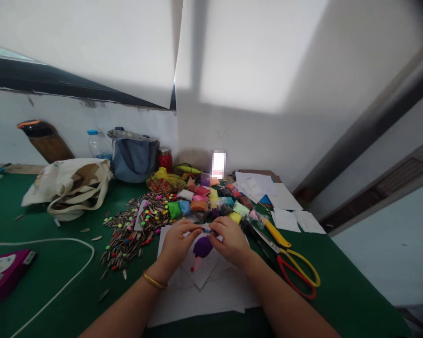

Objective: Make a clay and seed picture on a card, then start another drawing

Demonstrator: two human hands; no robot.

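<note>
My left hand (178,241) and my right hand (231,239) meet over white paper sheets (200,295) on the green table (56,277). Both are closed in a pinch on a small clear packet (206,229) held between their fingertips. Just below the hands lies a purple clay shape (202,247) with a small pink piece (196,265) beneath it. A gold bangle (153,280) is on my left wrist. Behind the hands sit several small bags of coloured clay (197,202).
Sunflower seeds and coloured beads (134,230) are piled to the left. Yellow and red scissors (296,265) lie at the right, with white papers (285,206) beyond. A canvas tote (70,185), blue bag (132,157), bottle (97,144), white cable (70,272) and magenta box (7,272) sit left.
</note>
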